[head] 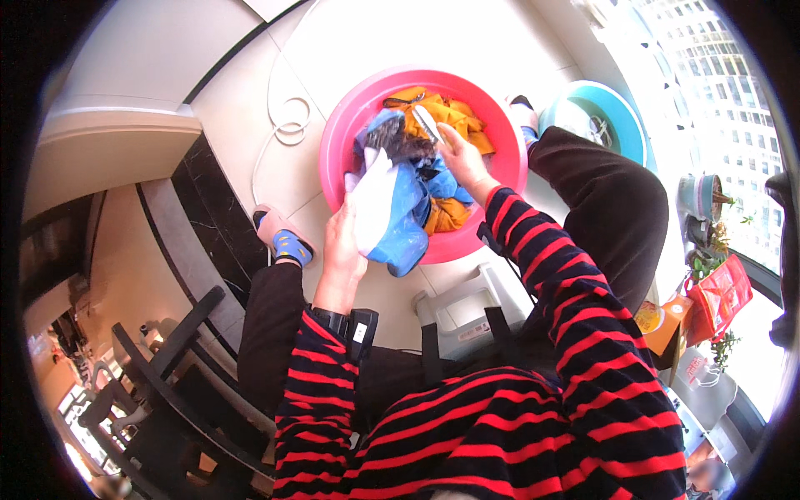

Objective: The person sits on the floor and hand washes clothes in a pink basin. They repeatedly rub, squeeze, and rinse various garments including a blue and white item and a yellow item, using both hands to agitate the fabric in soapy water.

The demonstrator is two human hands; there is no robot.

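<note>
A round pink plastic basin (334, 147) stands on the tiled floor before me, with a heap of cloth inside. My left hand (345, 234) grips the white part of a blue and white garment (400, 212) at the basin's near left rim. In my right hand (462, 156) is a scrubbing brush (427, 124) with a pale back, held above the heap. Dark cloth (394, 140) lies just left of the brush. Behind and below it is orange-yellow cloth (459, 119). Whether the bristles touch any cloth, I cannot tell.
A light blue basin (634, 125) stands beyond my right knee. A grey plastic stool (481, 300) is beneath me. A white cable (270, 134) loops on the floor at left, near a black chair (169, 400). Potted plants (706, 197) and a red bag (722, 294) are at right.
</note>
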